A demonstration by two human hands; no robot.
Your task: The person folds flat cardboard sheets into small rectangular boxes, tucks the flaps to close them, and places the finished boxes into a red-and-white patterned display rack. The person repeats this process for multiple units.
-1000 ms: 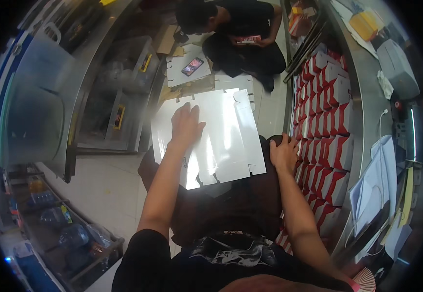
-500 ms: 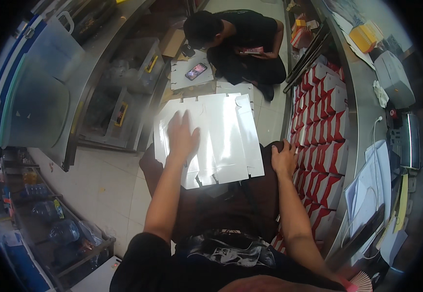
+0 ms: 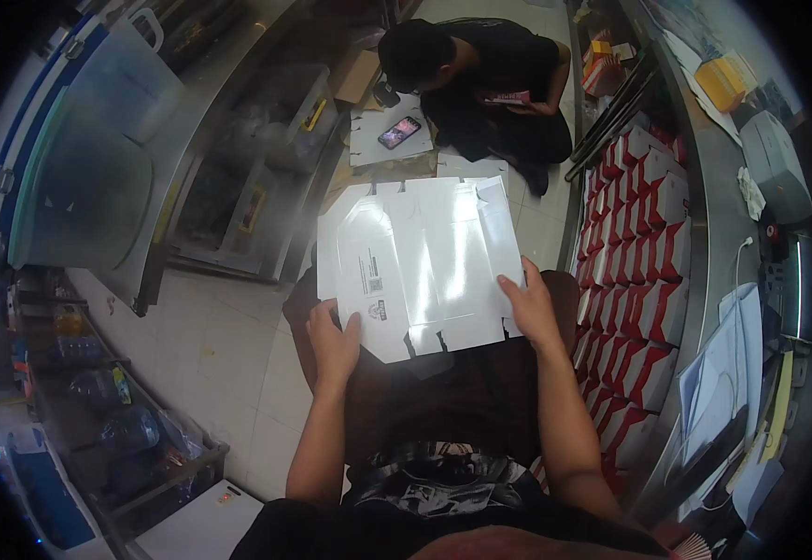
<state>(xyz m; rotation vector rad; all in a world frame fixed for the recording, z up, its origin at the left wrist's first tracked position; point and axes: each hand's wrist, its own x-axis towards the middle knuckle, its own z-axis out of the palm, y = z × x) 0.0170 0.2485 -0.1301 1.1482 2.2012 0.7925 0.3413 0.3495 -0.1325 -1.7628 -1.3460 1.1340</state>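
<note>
A glossy white flat cardboard box blank [image 3: 434,266], with slots along its far and near edges and small dark print on its left part, lies over my lap. My left hand [image 3: 333,343] grips its near left edge, thumb on top and the other fingers partly hidden. At the right edge my right hand [image 3: 532,308] holds the blank the same way, its thumb over the top. What lies beneath the blank is mostly hidden, so I cannot tell whether it is one sheet or several.
Ahead, a co-worker [image 3: 494,70] sits on the floor holding a small pink package [image 3: 507,97]. A phone [image 3: 399,133] lies on white cardboard nearby. Stacked red-and-white boxes [image 3: 635,271] line the right, below a metal counter. Left are clear plastic bins [image 3: 298,121] and a crate of bottles [image 3: 126,434].
My left hand has moved from the top of the blank to its near left edge, uncovering the print. My right hand has come from my knee onto the right edge.
</note>
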